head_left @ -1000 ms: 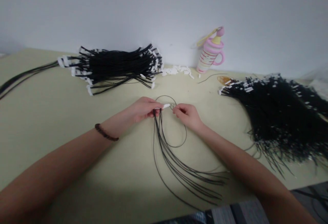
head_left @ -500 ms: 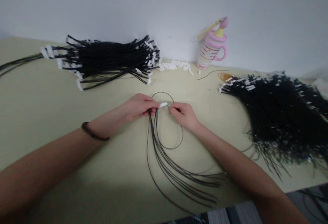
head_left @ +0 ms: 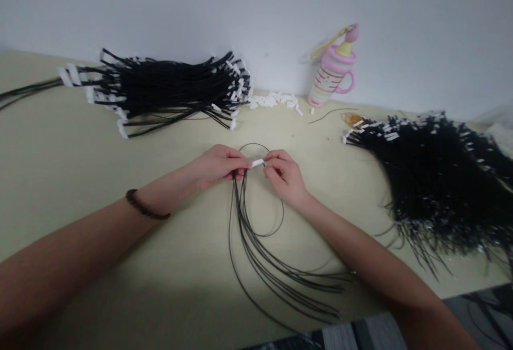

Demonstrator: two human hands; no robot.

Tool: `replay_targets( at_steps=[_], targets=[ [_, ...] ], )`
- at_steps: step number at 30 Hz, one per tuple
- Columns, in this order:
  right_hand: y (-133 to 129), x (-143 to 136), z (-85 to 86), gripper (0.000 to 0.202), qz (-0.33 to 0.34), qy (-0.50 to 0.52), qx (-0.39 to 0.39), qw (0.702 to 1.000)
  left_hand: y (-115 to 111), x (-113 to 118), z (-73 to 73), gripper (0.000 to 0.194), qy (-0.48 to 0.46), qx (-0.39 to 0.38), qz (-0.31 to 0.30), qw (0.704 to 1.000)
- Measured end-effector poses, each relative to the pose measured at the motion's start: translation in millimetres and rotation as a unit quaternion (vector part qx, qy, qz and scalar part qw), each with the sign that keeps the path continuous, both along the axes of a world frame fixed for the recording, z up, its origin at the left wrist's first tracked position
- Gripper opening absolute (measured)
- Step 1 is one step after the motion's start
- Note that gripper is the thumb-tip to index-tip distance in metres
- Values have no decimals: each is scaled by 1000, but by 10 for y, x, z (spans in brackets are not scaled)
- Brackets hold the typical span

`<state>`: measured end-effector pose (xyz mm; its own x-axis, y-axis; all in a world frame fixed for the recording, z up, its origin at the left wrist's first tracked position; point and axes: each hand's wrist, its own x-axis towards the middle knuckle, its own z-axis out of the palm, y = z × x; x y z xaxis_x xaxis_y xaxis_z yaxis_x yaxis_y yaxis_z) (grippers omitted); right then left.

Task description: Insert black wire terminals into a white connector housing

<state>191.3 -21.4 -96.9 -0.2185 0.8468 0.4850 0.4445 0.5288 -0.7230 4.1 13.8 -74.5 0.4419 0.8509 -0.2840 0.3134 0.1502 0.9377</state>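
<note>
My left hand [head_left: 224, 164] pinches a small white sleeve [head_left: 257, 163] between thumb and fingers, and several thin black wires [head_left: 256, 251] hang from the same grip. The wires curve down over the table to the lower right. At the right end of the sleeve, my right hand [head_left: 284, 175] is closed, thumb and forefinger close together at a dark wire tip. One thin wire loops behind both hands, its top arc above them and its lower arc below. The contact between the right fingertips and the sleeve is too small to make out.
On the table [head_left: 168, 280], a stack of black wires with white ends [head_left: 172, 88] lies back left. Loose white sleeves [head_left: 274, 100] lie beside it. A pink striped cup [head_left: 331, 75] stands against the wall. A large black wire pile [head_left: 436, 179] and amber rubber bands [head_left: 352, 119] are right.
My right forefinger has lifted and reached toward the white sleeve's right end. The view has shifted slightly. My left hand keeps its grip.
</note>
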Motion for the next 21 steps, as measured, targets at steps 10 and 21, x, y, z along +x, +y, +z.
replay_targets(
  at_steps=[10,21],
  targets=[
    [-26,-41,-21,19,18,62,3,998,13,-22,-32,13,-16,-9,-25,1000],
    [-23,-76,-48,19,14,56,10,998,-12,-4,4,16,5,6,-31,999]
  ],
)
